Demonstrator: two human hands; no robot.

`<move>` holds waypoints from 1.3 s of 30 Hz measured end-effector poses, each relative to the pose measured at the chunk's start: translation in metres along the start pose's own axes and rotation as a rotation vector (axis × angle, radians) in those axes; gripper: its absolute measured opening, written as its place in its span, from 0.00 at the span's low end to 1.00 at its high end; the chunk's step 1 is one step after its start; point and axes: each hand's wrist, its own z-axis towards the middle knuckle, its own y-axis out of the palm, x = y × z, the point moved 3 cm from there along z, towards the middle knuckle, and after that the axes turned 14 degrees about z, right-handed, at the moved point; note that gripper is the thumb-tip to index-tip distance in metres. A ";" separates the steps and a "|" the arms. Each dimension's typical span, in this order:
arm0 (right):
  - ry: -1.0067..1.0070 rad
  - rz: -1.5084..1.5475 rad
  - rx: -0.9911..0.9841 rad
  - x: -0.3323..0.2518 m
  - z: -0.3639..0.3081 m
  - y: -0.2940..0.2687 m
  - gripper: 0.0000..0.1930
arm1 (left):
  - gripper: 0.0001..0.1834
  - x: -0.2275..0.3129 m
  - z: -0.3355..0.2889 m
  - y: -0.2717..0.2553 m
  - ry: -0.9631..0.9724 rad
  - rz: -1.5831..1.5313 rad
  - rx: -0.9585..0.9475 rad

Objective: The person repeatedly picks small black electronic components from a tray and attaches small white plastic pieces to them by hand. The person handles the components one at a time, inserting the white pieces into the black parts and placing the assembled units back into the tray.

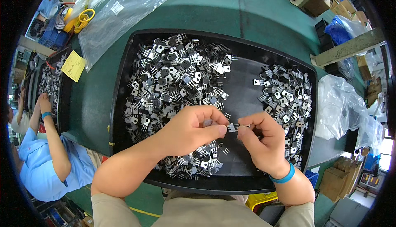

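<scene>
Over the middle of a wide black tray [251, 53], both my hands meet fingertip to fingertip. A small transistor [233, 127] with metal legs shows between them, and my left hand [194, 130] pinches it from one side with thumb and forefinger. From the other side, my right hand [264, 144] is closed with thumb and forefinger on its end. I cannot tell whether this is one part or two joined at the legs. A large heap of loose transistors [173, 74] fills the tray's left part. A smaller heap [288, 99] lies along its right side.
The tray rests on a green tabletop [198, 8]. A clear plastic bag [119, 16] and a yellow paper tag [74, 66] lie to the left, crumpled clear plastic [340, 107] to the right. At far left, a co-worker in a blue shirt [53, 161] reaches into another tray [64, 99].
</scene>
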 end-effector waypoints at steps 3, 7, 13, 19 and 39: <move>0.049 0.060 -0.024 0.002 -0.001 0.003 0.05 | 0.08 -0.002 0.000 0.001 -0.033 -0.071 -0.065; 0.127 0.085 -0.072 0.001 0.000 0.003 0.06 | 0.07 -0.004 0.000 -0.001 -0.043 -0.076 -0.074; 0.153 0.124 -0.104 0.007 -0.003 0.010 0.06 | 0.06 -0.007 0.001 0.000 -0.012 0.011 -0.061; 0.437 0.582 -0.023 0.012 0.003 0.000 0.13 | 0.06 -0.007 0.001 -0.001 -0.099 -0.022 -0.073; 0.155 -0.803 -0.752 0.028 -0.008 0.014 0.11 | 0.10 -0.009 0.008 -0.006 0.042 -0.369 -0.049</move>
